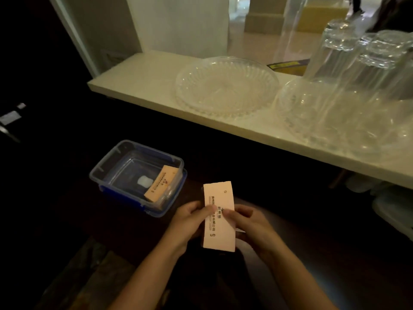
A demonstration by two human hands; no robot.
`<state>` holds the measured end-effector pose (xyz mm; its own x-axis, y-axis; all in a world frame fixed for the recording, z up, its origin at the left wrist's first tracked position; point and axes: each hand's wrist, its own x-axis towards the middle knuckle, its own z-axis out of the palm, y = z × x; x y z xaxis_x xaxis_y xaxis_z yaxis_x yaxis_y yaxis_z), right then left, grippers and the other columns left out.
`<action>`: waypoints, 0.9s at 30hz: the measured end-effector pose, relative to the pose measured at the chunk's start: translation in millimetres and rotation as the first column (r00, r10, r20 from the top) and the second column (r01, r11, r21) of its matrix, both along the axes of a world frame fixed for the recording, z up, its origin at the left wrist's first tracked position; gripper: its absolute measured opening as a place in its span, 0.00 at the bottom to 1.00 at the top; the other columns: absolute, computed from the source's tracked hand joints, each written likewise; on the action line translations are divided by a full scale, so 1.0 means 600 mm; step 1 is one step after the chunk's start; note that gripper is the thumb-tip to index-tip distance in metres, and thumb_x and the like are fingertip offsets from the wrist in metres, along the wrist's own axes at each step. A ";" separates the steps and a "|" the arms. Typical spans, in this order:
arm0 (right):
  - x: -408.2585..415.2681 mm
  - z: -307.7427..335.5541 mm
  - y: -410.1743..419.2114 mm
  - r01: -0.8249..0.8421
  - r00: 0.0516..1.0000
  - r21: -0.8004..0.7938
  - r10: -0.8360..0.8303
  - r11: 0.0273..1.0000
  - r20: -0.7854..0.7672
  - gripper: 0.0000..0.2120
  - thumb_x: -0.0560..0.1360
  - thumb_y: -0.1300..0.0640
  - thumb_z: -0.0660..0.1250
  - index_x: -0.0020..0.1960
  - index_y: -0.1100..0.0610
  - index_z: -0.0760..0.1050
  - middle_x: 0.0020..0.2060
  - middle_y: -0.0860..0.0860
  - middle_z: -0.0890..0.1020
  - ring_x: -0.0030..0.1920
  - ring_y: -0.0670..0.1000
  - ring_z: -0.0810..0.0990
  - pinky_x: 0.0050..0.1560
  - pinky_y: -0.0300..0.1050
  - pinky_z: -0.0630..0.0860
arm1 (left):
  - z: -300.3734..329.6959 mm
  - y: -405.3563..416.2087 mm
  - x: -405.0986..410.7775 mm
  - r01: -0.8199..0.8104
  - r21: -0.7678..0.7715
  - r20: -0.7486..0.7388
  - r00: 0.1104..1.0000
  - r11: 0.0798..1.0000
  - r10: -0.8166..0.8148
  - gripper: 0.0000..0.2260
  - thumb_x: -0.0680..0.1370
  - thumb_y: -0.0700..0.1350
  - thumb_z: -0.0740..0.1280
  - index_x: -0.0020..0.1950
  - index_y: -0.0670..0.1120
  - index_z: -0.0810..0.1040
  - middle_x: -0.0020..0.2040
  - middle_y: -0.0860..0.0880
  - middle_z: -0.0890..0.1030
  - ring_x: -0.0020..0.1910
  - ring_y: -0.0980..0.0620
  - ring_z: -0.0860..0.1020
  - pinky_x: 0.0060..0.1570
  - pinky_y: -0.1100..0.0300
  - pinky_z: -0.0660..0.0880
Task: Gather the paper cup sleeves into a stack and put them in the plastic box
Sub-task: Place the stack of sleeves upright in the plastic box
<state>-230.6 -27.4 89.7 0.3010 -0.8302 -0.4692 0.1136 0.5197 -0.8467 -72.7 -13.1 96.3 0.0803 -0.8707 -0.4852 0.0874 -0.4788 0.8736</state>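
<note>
Both my hands hold a flat stack of pale paper cup sleeves (220, 198) upright, printed side facing me, over a dark surface. My left hand (190, 222) grips its left edge with the thumb on the front. My right hand (250, 222) pinches the right edge the same way. To the left, a little farther away, stands the clear plastic box (107, 168) with blue rim and clips. One orange-brown sleeve (162, 183) leans inside it against the right wall. A small white patch shows on the box floor.
A pale stone shelf (138, 79) runs across behind, carrying a wide glass plate (225, 86), a glass bowl (312, 108) and upturned drinking glasses (357, 52) at the right. Below the shelf and around the box everything is dark.
</note>
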 end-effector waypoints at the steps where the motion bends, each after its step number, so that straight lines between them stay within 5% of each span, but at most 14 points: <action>1: 0.009 0.002 -0.003 -0.003 1.000 -0.002 0.003 1.000 -0.009 0.10 0.71 0.57 0.70 0.52 0.57 0.76 0.37 0.47 0.86 0.39 0.44 0.84 0.31 0.32 0.77 | 0.005 -0.002 0.009 0.005 0.003 0.001 1.000 1.000 -0.005 0.05 0.73 0.43 0.67 0.48 0.48 0.80 0.42 0.48 0.85 0.42 0.52 0.83 0.40 0.59 0.78; 5: 0.049 0.005 -0.020 0.006 1.000 0.025 -0.005 1.000 -0.024 0.09 0.72 0.57 0.69 0.51 0.57 0.76 0.35 0.47 0.86 0.38 0.45 0.84 0.29 0.32 0.77 | 0.020 -0.019 0.045 0.041 0.029 0.014 0.999 0.999 -0.041 0.04 0.73 0.44 0.67 0.47 0.48 0.79 0.45 0.46 0.84 0.46 0.50 0.82 0.50 0.53 0.78; 9: 0.102 0.008 -0.045 0.031 1.000 0.061 -0.031 0.998 -0.005 0.06 0.73 0.57 0.67 0.48 0.58 0.76 0.33 0.47 0.86 0.37 0.46 0.85 0.28 0.35 0.78 | 0.017 -0.037 0.111 0.072 0.044 -0.025 0.997 0.996 -0.071 0.08 0.72 0.43 0.68 0.50 0.45 0.79 0.45 0.46 0.85 0.45 0.51 0.83 0.44 0.56 0.80; 15: 0.246 0.014 -0.080 0.118 0.993 0.065 -0.116 0.991 -0.031 0.04 0.73 0.57 0.68 0.46 0.56 0.75 0.40 0.52 0.84 0.36 0.47 0.84 0.29 0.36 0.78 | 0.003 -0.098 0.260 0.140 0.059 0.027 0.990 0.988 -0.141 0.08 0.71 0.46 0.70 0.49 0.53 0.76 0.46 0.48 0.84 0.47 0.50 0.82 0.44 0.54 0.79; 21: 0.357 0.017 -0.124 0.066 0.987 -0.069 -0.075 0.995 -0.145 0.13 0.73 0.57 0.68 0.56 0.59 0.74 0.48 0.52 0.82 0.42 0.46 0.83 0.33 0.33 0.77 | -0.020 -0.176 0.380 0.135 0.073 0.065 0.988 0.988 -0.140 0.07 0.71 0.43 0.70 0.46 0.52 0.75 0.38 0.50 0.85 0.39 0.52 0.83 0.33 0.57 0.76; 23: 0.361 0.011 -0.137 -0.050 0.865 -0.323 -0.121 0.945 -0.487 0.17 0.75 0.55 0.66 0.62 0.56 0.72 0.53 0.50 0.80 0.52 0.48 0.80 0.43 0.36 0.78 | -0.033 -0.201 0.412 0.123 0.075 0.079 0.988 0.990 -0.129 0.08 0.71 0.41 0.69 0.49 0.48 0.76 0.39 0.49 0.84 0.40 0.52 0.82 0.34 0.57 0.76; 25: 0.347 -0.002 -0.144 -0.406 0.538 -0.508 -0.251 0.760 -0.805 0.18 0.76 0.52 0.63 0.65 0.52 0.70 0.62 0.50 0.75 0.63 0.51 0.72 0.60 0.45 0.71 | -0.047 -0.222 0.438 0.115 0.096 0.101 0.987 0.989 -0.124 0.08 0.71 0.40 0.69 0.49 0.48 0.74 0.42 0.48 0.82 0.42 0.51 0.81 0.36 0.56 0.76; 27: 0.333 -0.018 -0.144 -0.729 0.276 -0.384 -0.269 0.567 -0.923 0.19 0.77 0.50 0.60 0.68 0.50 0.67 0.70 0.51 0.68 0.72 0.53 0.62 0.71 0.53 0.58 | -0.064 -0.239 0.455 0.137 0.133 0.123 0.980 0.981 -0.154 0.08 0.71 0.39 0.69 0.45 0.51 0.74 0.42 0.48 0.81 0.42 0.51 0.80 0.35 0.56 0.76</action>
